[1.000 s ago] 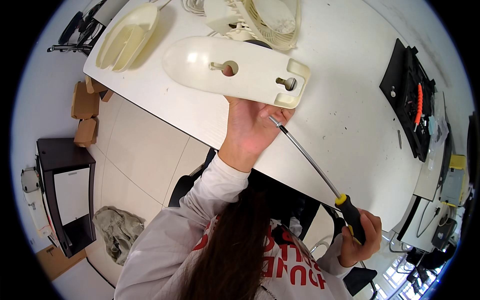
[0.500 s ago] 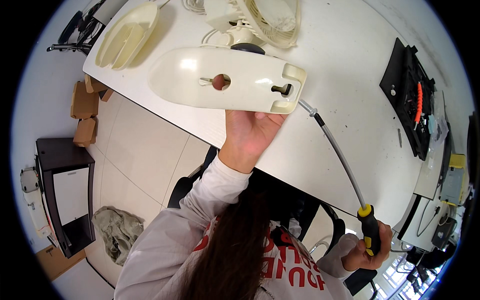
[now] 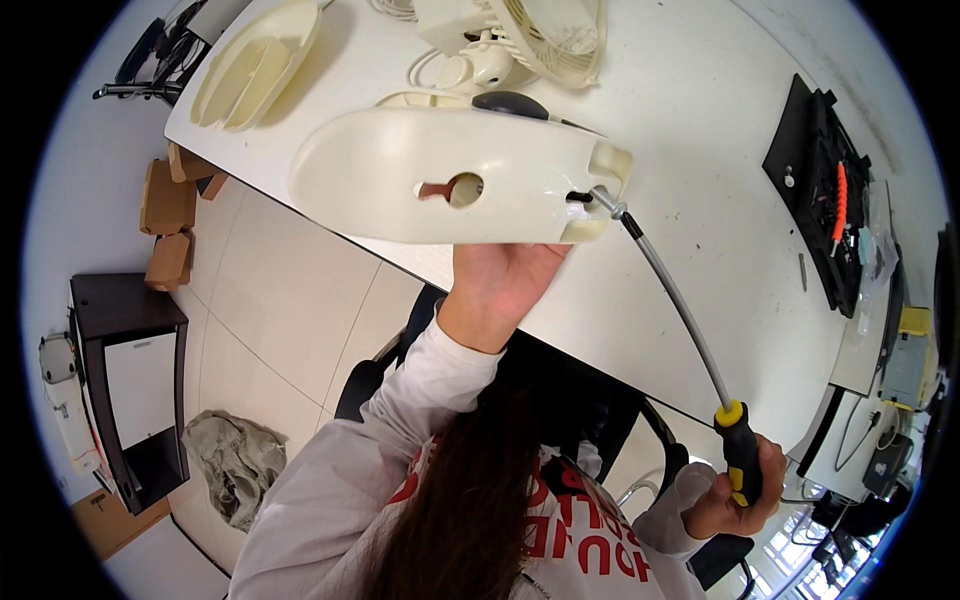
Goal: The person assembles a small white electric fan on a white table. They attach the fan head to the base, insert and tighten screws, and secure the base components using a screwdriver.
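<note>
Left hand point(image 3: 498, 285) cradles the cream housing point(image 3: 380, 180) above the surface point(image 3: 745, 260); right hand point(image 3: 748, 495) grips the screwdriver point(image 3: 737, 447), tip point(image 3: 602, 197) near the end slot point(image 3: 577, 197). Bowed shaft point(image 3: 685, 312) could skid the tip; one-handed hold might let housing tilt.

The left arm point(image 3: 425, 385) angles toward 1 o'clock, left hand point(image 3: 500, 282) palm-up, fingers hidden; right hand point(image 3: 738, 497) curls tight at 4 o'clock.

A cream shell point(image 3: 365, 175) partly hides the left hand point(image 3: 500, 285); toward the desk's point(image 3: 690, 150) far edge, a slatted cover point(image 3: 547, 55) is cropped.
</note>
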`<move>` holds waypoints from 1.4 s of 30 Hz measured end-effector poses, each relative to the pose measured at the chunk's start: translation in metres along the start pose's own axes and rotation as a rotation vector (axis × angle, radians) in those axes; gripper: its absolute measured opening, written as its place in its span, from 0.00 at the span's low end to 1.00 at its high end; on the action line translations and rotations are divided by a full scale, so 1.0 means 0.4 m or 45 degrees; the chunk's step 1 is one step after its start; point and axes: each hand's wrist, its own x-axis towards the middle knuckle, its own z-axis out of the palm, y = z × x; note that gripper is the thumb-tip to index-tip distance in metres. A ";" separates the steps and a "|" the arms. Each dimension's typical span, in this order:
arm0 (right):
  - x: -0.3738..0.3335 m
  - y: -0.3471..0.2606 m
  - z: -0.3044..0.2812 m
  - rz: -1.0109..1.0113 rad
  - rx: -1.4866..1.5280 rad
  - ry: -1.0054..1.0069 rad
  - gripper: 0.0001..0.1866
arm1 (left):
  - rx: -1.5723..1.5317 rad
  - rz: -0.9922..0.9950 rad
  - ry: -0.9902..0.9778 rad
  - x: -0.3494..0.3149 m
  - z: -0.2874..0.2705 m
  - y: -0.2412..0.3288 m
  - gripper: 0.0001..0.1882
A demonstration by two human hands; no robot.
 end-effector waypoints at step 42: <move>0.073 0.003 -0.122 -0.081 0.107 -0.058 0.26 | -0.103 0.035 -0.202 -0.126 -0.005 0.020 0.27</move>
